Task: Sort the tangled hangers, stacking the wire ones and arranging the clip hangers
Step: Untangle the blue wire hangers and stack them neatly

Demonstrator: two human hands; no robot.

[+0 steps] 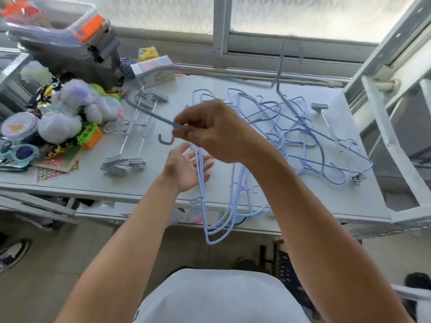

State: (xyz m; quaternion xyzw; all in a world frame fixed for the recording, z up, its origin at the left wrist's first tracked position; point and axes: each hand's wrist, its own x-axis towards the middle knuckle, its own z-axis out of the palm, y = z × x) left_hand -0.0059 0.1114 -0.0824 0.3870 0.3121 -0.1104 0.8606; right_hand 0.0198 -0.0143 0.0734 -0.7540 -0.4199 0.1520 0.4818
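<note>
My right hand (210, 129) is raised over the table and pinches a grey-blue wire hanger (149, 114) at its neck, the hook hanging below my fingers. My left hand (186, 166) is open, palm up, beneath it, over a stack of light-blue wire hangers (217, 220) that overhangs the table's front edge. A tangle of blue wire hangers (300, 134) lies at the right. Two grey clip hangers (133, 136) lie side by side at the left. Another clip hanger (331, 134) runs through the tangle.
The white table (303, 201) holds toys at the left: a plush toy (77, 106), sunglasses (18, 152), a green and orange block (91, 136). Plastic storage boxes (65, 36) and a small clear box (154, 71) stand at the back. A window frame and a white rack (391, 127) stand at the right.
</note>
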